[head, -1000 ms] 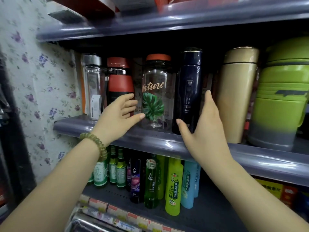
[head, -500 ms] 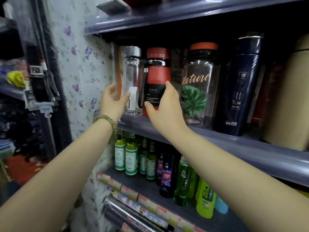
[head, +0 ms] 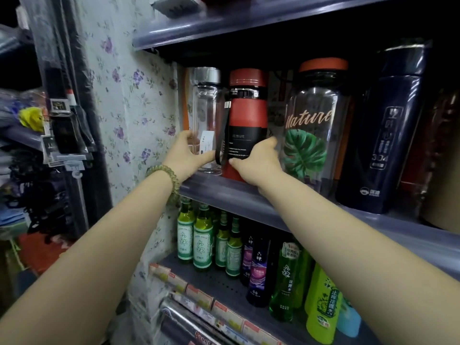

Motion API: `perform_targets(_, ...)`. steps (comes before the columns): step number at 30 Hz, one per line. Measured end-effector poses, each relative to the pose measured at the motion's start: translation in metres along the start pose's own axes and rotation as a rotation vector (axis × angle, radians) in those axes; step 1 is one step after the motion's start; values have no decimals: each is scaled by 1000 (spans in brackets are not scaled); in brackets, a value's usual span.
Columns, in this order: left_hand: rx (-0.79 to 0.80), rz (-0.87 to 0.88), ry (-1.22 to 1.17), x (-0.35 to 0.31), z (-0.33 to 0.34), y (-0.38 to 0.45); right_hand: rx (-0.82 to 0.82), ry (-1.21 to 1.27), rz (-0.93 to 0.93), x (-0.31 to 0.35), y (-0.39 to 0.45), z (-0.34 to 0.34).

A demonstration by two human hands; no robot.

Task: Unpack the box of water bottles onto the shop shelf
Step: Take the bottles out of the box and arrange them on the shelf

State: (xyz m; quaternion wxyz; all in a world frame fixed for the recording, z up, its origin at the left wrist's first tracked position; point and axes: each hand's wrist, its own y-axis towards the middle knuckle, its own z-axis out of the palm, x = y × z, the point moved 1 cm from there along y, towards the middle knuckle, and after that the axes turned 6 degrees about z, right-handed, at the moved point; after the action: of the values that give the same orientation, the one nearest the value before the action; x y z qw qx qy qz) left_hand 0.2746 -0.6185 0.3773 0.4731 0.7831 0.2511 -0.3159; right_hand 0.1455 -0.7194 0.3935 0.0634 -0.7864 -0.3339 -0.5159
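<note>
Floral wallpaper (head: pixel 124 100) covers the wall at the left end of a grey shop shelf (head: pixel 239 195). Furthest left on the shelf stands a clear bottle (head: pixel 206 105) with a silver cap, upright and close to the wall. The left hand (head: pixel 185 155), a green bead bracelet (head: pixel 169 178) at its wrist, grasps the lower part of this clear bottle, with fingers curled round its left side and the thumb lying across its front. Just to the right, touching or nearly touching, stands a red bottle (head: pixel 247 115) with a black label and a black strap hanging down its left side. The right hand (head: pixel 258 161) grasps the base of the red bottle: the thumb presses the front of the label, and the fingers wrap behind the right side, between it and the next bottle. That neighbour is a large clear bottle (head: pixel 316 125) with an orange lid, the word "Nature" and a green leaf printed on it. Further right stands a dark blue flask (head: pixel 393 135), upright, and beyond it a brownish container is cut off by the frame edge. All four bottles rest near the front lip of the same shelf. On the shelf below, small green glass bottles (head: pixel 201 240) stand at left, then dark purple bottles (head: pixel 256 267), then taller bright green bottles (head: pixel 321 302).
</note>
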Motion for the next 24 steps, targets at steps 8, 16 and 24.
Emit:
perform_targets(8, 163, -24, -109, 13, -19, 7, 24, -19, -57, -4, -6, -1)
perform_targets(16, 300, -49, -120, 3, -20, 8, -22, 4, -123, -9, -5, -2)
perform_targets(24, 126, -41, -26, 8, -12, 7, -30, 22, -173, -9, -7, 0)
